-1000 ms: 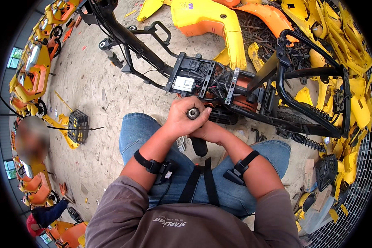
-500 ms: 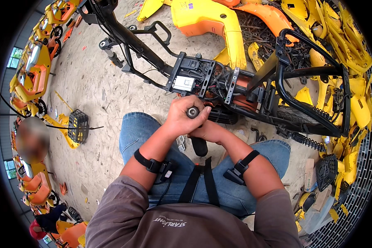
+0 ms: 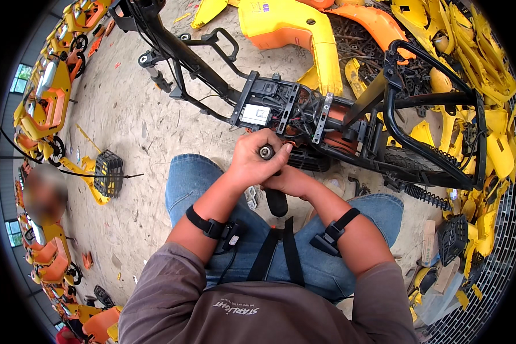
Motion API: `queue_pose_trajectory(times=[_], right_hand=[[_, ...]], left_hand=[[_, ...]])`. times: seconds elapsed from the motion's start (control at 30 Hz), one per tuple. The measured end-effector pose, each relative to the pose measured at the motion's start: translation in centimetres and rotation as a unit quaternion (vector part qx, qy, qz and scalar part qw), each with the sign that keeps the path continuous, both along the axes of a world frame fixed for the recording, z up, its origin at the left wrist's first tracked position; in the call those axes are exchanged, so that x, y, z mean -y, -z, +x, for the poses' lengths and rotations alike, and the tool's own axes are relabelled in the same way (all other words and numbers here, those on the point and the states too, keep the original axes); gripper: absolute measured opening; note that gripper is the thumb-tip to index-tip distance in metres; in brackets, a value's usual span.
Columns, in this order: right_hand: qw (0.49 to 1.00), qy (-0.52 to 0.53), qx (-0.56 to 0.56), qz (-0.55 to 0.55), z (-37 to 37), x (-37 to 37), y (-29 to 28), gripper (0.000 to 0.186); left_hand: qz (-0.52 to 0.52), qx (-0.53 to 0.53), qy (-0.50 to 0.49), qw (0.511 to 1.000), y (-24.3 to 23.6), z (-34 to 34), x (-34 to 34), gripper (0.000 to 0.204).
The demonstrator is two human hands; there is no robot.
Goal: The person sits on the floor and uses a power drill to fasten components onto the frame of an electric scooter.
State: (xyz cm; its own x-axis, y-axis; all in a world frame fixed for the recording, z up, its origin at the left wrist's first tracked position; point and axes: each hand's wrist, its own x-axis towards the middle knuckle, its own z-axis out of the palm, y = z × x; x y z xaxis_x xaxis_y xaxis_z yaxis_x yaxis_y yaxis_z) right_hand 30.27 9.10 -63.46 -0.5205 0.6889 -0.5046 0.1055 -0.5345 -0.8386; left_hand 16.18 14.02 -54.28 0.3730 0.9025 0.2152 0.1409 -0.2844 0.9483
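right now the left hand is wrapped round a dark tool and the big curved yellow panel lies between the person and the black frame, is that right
No: the big curved yellow panel lies beyond the black frame, on its far side, as the head view shows. The left hand is wrapped round a dark tool.

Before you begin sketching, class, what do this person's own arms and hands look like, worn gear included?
Short grey-brown sleeves cover the upper arms. Buckled black straps circle the left arm and right arm, each with a small dark device. The left device bears a pale label; a thin black cable trails from it. The fingers wear no gloves.
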Motion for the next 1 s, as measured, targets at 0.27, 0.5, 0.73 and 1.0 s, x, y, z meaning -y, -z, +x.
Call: queue_pose_trajectory(times=[0.27, 0.5, 0.73, 1.0], right_hand=[[0.999, 0.007, 0.037, -0.018, 0.0, 0.4, 1.0, 0.033], [0.999, 0.031, 0.039, -0.022, -0.4, 0.8, 1.3, 0.032], [0.997, 0.058, 0.047, 0.006, -0.4, 0.5, 0.3, 0.038], [0.997, 0.071, 0.042, 0.009, 0.2, 0.7, -1.2, 0.039]], left_hand=[[-0.025, -0.001, -0.005, 1.000, -0.6, -0.2, 0.1, 0.028], [-0.024, 0.004, 0.011, 1.000, -0.3, -0.7, -0.5, 0.025], [-0.004, 0.008, 0.051, 0.999, 0.0, -1.0, -0.9, 0.018], [-0.019, 0.017, 0.032, 0.999, 0.0, -0.5, -0.4, 0.017]])
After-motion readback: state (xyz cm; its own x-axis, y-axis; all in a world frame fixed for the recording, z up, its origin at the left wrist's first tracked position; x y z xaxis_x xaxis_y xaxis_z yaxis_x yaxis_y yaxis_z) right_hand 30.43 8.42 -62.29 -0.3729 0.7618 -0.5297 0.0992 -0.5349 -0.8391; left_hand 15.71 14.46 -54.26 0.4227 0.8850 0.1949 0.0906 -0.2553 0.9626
